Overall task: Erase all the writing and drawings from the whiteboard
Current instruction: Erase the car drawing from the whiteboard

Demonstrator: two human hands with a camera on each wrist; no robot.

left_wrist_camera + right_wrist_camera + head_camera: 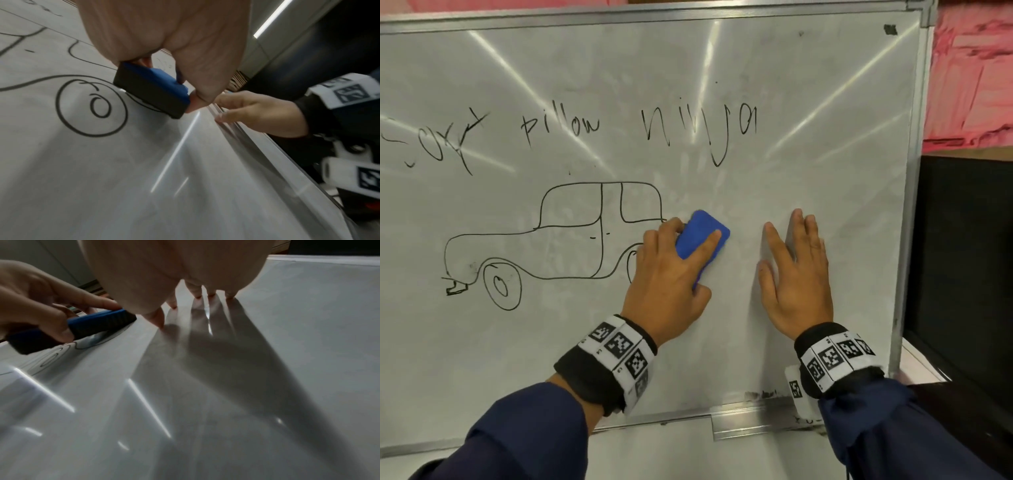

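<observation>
Here, one eraser (702, 240), three words (571, 126), one car drawing (544, 240)

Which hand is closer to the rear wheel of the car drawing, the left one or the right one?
Left. The left hand holds the blue eraser right over the rear wheel, partly covering it. The right hand rests flat on bare whiteboard, farther to the right of it.

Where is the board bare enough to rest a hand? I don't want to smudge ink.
Bare: right of the right hand to the frame, and below the car drawing. Crowded: the words, the car, where the left hand holds the eraser.
</observation>
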